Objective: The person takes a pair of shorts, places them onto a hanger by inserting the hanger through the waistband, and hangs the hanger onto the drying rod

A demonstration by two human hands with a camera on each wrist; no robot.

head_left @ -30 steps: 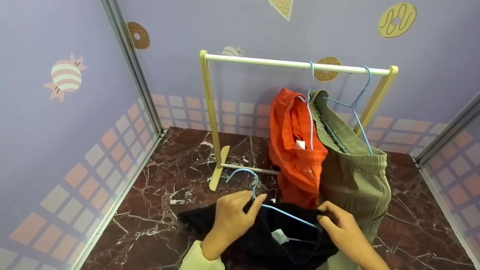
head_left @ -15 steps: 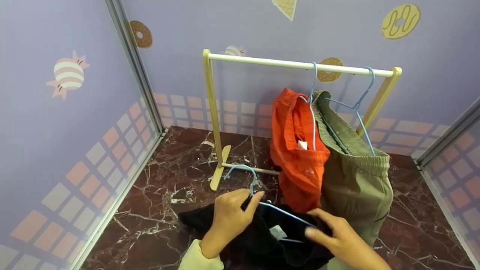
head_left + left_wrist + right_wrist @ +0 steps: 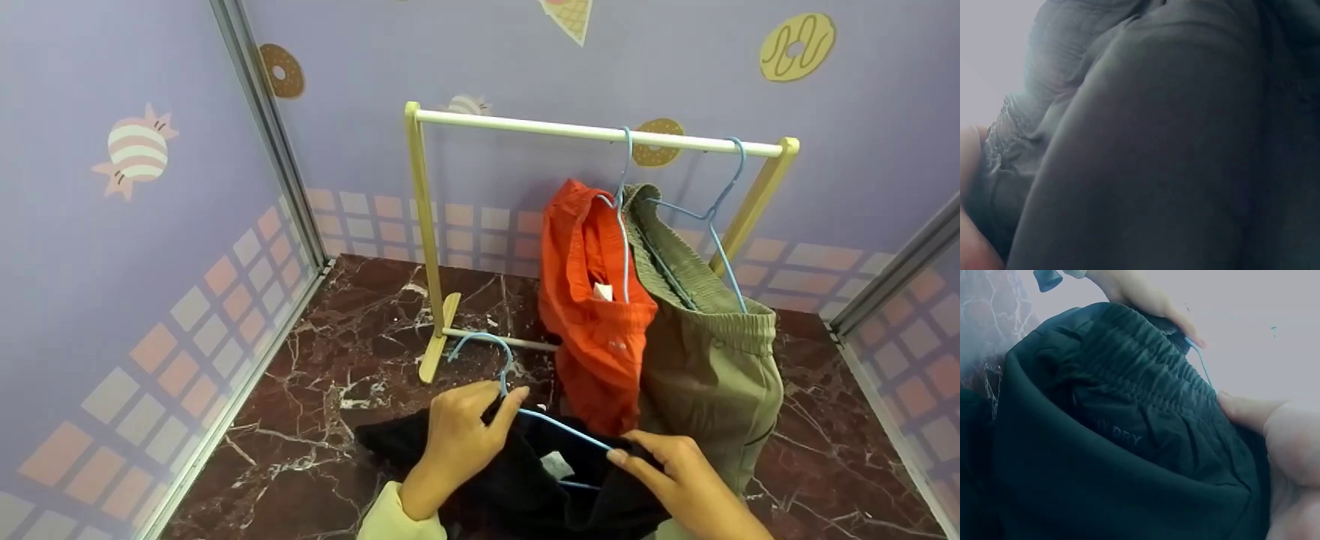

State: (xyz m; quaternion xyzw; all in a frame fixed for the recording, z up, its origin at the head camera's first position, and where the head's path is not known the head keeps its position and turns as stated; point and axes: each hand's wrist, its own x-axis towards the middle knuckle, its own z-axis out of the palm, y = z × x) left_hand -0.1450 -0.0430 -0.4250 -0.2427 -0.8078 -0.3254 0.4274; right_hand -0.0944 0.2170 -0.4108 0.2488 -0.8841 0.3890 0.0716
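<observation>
Black pants [image 3: 532, 510] with a gathered elastic waistband are held low in the foreground of the head view. A blue hanger [image 3: 566, 429] runs inside the waist opening, beside a white label [image 3: 556, 465]; its hook rises above the cloth. My left hand [image 3: 466, 427] grips the hanger just below the hook. On the other side, my right hand [image 3: 679, 472] pinches the waistband, thumb against the hanger's arm. Faint lettering shows inside the waist in the right wrist view, where the hanger's thin arm [image 3: 1203, 363] spans between both hands. Dark cloth [image 3: 1140, 169] fills most of the left wrist view.
A small rack with a white rail [image 3: 525, 125] stands ahead. Orange shorts [image 3: 600, 337] and olive pants [image 3: 712, 375] hang at its right half on blue hangers. Patterned walls enclose the dark marbled floor [image 3: 300, 420] on the left, back and right.
My right hand has shifted inward and left along the waistband, its thumb moving onto the hanger's arm. The left hand keeps its grip almost in place. The view wobbles slightly.
</observation>
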